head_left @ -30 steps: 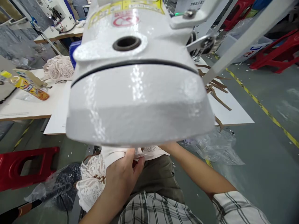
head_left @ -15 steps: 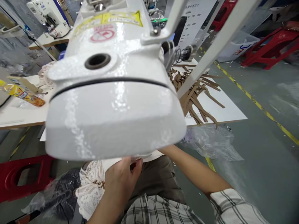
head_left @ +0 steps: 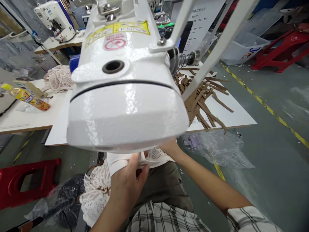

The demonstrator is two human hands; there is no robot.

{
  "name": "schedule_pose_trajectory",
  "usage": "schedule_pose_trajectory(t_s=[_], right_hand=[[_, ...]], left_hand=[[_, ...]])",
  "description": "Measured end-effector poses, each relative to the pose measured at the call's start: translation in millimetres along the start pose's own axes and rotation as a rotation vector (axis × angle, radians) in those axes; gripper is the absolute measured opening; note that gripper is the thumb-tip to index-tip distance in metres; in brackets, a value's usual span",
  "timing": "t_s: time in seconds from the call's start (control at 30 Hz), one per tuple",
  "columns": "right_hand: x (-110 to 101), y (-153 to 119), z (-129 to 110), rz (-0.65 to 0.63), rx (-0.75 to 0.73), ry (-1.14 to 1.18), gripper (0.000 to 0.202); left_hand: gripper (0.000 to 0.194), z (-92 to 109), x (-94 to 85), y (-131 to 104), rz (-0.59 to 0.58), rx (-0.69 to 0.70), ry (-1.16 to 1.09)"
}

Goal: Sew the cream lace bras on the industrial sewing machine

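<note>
Below the white sewing machine head point(head_left: 127, 119), my left hand point(head_left: 129, 177) is closed on a white lace garment piece point(head_left: 155, 153), thumb and fingers pinching its smooth band. At the other end of this piece is my right hand point(head_left: 170, 148). Its fingers are hidden behind the machine head and slightly blurred, so their grip does not show. A heap of white lace garments point(head_left: 95, 196) with thin brown ties lies beside my left wrist.
Cut brown strips point(head_left: 200, 100) pile on the white table point(head_left: 238, 111) at right. A drink bottle point(head_left: 36, 101) lies at left near pale lace pieces point(head_left: 59, 79). Red stools point(head_left: 48, 180), a plastic bag point(head_left: 217, 148) and a white tub point(head_left: 243, 48) stand or lie around.
The view has shifted, so the machine head sits higher and more of the lace piece shows. My left hand keeps its hold; my right hand has come further into sight.
</note>
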State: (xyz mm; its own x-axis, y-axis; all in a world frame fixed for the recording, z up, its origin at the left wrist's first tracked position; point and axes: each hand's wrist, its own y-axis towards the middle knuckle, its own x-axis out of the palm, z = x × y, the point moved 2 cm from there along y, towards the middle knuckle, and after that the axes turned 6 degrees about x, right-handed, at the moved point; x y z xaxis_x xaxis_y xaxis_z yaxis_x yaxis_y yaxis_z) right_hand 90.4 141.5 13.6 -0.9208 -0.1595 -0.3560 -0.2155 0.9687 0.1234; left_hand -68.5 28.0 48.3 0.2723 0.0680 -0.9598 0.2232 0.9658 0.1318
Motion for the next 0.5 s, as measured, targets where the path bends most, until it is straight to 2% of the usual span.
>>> schedule_pose_trajectory(t_s=[0.1, 0.17, 0.33, 0.43, 0.5], right_hand=[[-2, -10, 7, 0.074, 0.07, 0.138, 0.041], [0, -18, 10, 0.04, 0.089, 0.212, 0.038], [3, -39, 9, -0.077, 0.16, 0.393, 0.036], [1, -54, 1, -0.122, 0.199, 0.407, 0.038], [0, -67, -6, -0.146, 0.197, 0.335, 0.04]], left_hand=[[0.056, -3, 1.8, -3, 0.007, -0.025, -0.016], [0.062, -6, 4.6, -7, 0.037, -0.032, -0.044], [0.085, -7, 12.6, -13, 0.201, 0.003, -0.13], [0.089, 5, 19.1, -20, 0.208, 0.007, -0.1], [0.092, 20, 23.9, -30, 0.237, 0.07, -0.051]])
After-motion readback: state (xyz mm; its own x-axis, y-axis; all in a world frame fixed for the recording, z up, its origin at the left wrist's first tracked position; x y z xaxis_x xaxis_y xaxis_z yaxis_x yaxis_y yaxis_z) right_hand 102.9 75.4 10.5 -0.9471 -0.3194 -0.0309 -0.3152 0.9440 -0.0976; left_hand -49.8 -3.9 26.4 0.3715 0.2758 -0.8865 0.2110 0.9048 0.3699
